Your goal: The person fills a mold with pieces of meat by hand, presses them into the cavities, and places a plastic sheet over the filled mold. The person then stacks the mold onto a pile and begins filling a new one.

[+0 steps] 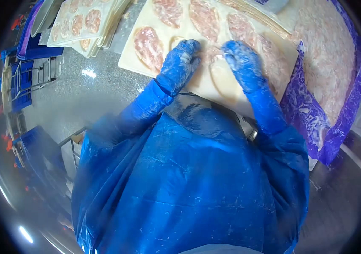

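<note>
Pale pink raw meat piece between two curled, blue-gloved hands, left and right.
Fingers are nearly closed at its edges; whether it is grasped cannot be told. Meat-filled oval hollows are seen in the white tray beneath; meat is heaped in purple plastic at right.

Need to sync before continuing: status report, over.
Blue-gloved left hand and right hand at raw pink meat between them, grip unclear. White tray with oval hollows beneath. Left hand partly hides one hollow.
</note>
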A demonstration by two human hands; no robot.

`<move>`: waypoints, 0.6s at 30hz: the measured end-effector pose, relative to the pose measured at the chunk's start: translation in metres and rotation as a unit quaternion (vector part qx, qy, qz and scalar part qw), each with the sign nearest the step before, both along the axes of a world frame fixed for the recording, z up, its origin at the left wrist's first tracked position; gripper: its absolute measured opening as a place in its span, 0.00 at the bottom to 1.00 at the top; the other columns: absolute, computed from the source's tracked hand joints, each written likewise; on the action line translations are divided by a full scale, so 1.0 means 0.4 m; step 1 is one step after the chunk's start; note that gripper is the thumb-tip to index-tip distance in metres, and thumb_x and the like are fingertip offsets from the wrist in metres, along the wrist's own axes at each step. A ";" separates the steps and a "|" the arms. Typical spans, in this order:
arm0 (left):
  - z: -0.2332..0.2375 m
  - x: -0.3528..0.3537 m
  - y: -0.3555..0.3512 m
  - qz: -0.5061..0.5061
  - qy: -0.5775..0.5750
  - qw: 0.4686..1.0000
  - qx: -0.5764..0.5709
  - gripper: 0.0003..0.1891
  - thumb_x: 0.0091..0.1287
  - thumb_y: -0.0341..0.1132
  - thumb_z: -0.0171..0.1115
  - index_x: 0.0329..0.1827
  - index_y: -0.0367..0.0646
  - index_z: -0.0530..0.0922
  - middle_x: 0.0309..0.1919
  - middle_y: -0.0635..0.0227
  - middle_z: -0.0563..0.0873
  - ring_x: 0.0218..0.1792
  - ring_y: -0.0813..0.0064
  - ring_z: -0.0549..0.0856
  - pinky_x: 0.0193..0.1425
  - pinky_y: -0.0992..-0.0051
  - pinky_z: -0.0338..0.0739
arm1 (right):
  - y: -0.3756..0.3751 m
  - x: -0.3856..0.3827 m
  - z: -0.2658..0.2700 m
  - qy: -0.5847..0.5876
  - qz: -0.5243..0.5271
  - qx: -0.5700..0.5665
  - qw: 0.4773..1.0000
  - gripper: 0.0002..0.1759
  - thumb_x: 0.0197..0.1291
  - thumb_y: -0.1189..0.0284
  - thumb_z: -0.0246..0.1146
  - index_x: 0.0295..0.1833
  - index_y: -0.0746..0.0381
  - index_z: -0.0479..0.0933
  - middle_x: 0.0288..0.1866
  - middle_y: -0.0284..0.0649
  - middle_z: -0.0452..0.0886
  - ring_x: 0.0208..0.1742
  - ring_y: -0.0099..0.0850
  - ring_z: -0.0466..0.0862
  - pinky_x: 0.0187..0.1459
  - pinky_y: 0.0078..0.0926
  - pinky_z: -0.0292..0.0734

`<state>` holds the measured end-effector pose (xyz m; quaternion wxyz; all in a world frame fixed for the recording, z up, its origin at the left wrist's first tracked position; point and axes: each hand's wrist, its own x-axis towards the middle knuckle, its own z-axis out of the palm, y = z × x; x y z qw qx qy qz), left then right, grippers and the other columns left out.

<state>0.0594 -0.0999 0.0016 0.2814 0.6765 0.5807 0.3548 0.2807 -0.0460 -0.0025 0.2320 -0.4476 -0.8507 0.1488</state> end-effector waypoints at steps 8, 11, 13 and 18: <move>0.024 -0.010 -0.004 -0.087 -0.039 0.990 -0.105 0.09 0.68 0.27 0.63 0.49 0.38 0.79 0.38 0.58 0.85 0.39 0.69 0.84 0.47 0.70 0.79 | -0.033 -0.051 0.043 0.143 0.024 -0.164 0.976 0.09 0.57 0.75 0.68 0.44 0.62 0.82 0.46 0.46 0.84 0.47 0.44 0.83 0.53 0.37 0.77; 0.010 -0.009 -0.014 -0.113 -0.131 0.975 -0.137 0.06 0.71 0.28 0.61 0.49 0.38 0.79 0.38 0.67 0.85 0.38 0.74 0.81 0.48 0.75 0.78 | -0.046 -0.040 0.072 -0.027 0.047 -0.125 0.991 0.07 0.60 0.72 0.68 0.43 0.60 0.80 0.42 0.47 0.81 0.44 0.46 0.83 0.52 0.35 0.78; 0.023 -0.008 -0.024 -0.137 -0.339 0.899 -0.243 0.06 0.74 0.30 0.60 0.50 0.40 0.78 0.39 0.72 0.84 0.40 0.75 0.82 0.50 0.75 0.78 | -0.062 0.008 0.067 0.039 0.061 -0.103 0.992 0.07 0.61 0.76 0.67 0.43 0.61 0.78 0.40 0.41 0.81 0.45 0.37 0.84 0.52 0.30 0.78; 0.126 0.029 -0.103 -0.096 -0.494 0.784 -0.364 0.14 0.76 0.32 0.59 0.62 0.40 0.77 0.45 0.69 0.85 0.46 0.76 0.84 0.56 0.75 0.80 | -0.043 0.046 0.148 0.397 -0.007 -0.317 0.861 0.07 0.65 0.78 0.67 0.48 0.61 0.81 0.43 0.35 0.85 0.43 0.21 0.84 0.48 0.22 0.79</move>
